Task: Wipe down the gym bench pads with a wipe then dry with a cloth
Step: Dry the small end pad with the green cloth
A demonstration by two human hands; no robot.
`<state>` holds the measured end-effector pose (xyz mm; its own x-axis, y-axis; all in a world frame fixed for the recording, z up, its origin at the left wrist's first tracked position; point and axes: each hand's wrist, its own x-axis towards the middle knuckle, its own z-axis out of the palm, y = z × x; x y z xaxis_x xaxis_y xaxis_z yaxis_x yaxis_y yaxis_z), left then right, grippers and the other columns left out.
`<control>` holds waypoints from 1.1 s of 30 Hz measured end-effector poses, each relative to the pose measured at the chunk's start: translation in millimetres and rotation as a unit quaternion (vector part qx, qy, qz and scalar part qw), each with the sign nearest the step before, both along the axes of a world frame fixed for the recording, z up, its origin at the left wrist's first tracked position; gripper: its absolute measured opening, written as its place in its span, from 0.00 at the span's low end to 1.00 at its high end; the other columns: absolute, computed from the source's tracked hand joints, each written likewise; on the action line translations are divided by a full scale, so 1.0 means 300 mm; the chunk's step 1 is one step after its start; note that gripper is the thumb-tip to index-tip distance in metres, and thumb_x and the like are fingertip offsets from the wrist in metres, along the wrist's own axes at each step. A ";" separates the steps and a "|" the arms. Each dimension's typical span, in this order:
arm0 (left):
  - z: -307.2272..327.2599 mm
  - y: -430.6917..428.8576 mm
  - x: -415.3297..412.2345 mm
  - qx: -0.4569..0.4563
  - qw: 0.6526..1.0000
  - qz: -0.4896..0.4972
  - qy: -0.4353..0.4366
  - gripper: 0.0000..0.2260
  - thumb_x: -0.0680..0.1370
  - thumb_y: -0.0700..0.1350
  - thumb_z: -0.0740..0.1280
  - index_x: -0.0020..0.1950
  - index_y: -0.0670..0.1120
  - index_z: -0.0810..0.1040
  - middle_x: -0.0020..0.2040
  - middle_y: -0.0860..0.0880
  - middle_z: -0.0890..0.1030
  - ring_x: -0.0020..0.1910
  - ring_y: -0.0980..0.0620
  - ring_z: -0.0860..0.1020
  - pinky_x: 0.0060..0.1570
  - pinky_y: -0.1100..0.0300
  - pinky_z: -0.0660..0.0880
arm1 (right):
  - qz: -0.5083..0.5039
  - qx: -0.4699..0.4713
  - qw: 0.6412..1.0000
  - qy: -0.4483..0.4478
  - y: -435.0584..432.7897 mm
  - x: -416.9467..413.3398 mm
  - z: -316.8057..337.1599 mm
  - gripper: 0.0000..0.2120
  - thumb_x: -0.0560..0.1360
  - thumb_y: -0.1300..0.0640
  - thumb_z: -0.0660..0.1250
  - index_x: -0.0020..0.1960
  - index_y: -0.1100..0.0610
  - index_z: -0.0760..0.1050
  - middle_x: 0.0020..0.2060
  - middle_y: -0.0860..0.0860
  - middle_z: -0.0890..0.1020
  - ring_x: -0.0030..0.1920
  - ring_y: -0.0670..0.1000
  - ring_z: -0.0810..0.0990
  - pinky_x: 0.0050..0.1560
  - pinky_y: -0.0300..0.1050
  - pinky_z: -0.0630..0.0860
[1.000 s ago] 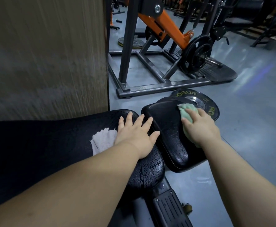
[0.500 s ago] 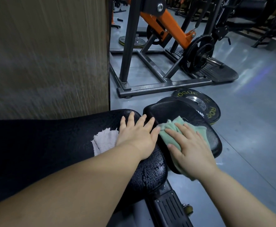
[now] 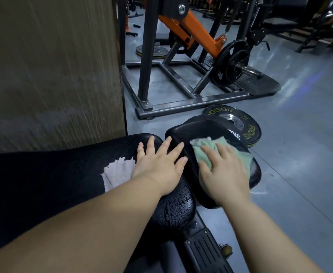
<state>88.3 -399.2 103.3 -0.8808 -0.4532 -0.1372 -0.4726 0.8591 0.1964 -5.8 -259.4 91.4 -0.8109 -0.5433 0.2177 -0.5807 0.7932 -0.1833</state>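
Observation:
A long black bench pad runs from the left, its near end wet and cracked. Beyond a gap sits a smaller black seat pad. My left hand lies flat with straight fingers on the end of the long pad, fingertips reaching the gap. Just left of that hand a white cloth lies on the long pad. My right hand presses a light green cloth flat onto the seat pad, fingers spread over it.
A wood-grain wall panel stands close on the left. A steel machine frame with an orange arm and a loaded plate lies ahead. A black Rogue plate lies on the grey floor behind the seat pad. The bench's ribbed foot plate is below.
My right hand slid the green cloth from the seat pad's far edge back toward me and to the left across the pad. My left hand stayed pressed on the long pad.

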 end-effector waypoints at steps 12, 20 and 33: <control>-0.006 -0.009 0.000 0.003 0.999 -0.033 -0.003 0.23 0.81 0.63 0.39 0.77 0.67 0.43 0.80 0.58 0.46 0.78 0.46 0.38 0.72 0.38 0.34 | -0.030 -0.359 0.933 -0.024 0.134 0.093 -0.178 0.28 0.75 0.42 0.55 0.71 0.53 0.68 0.74 0.49 0.60 0.76 0.54 0.50 0.74 0.53 0.47; -0.006 -0.010 -0.002 0.001 0.999 -0.034 -0.003 0.22 0.82 0.61 0.40 0.77 0.66 0.43 0.80 0.57 0.46 0.78 0.46 0.38 0.72 0.37 0.34 | -0.207 -0.535 0.794 -0.203 0.181 -0.165 -0.112 0.18 0.76 0.48 0.60 0.66 0.46 0.72 0.59 0.47 0.77 0.63 0.51 0.74 0.68 0.52 0.67; -0.014 -0.009 -0.002 -0.008 1.000 -0.029 0.000 0.22 0.81 0.62 0.40 0.76 0.67 0.44 0.80 0.58 0.46 0.78 0.47 0.39 0.73 0.38 0.35 | -0.158 -0.530 0.810 -0.195 0.053 0.283 -0.222 0.42 0.74 0.40 0.53 0.77 0.57 0.37 0.74 0.46 0.48 0.76 0.47 0.49 0.72 0.34 0.48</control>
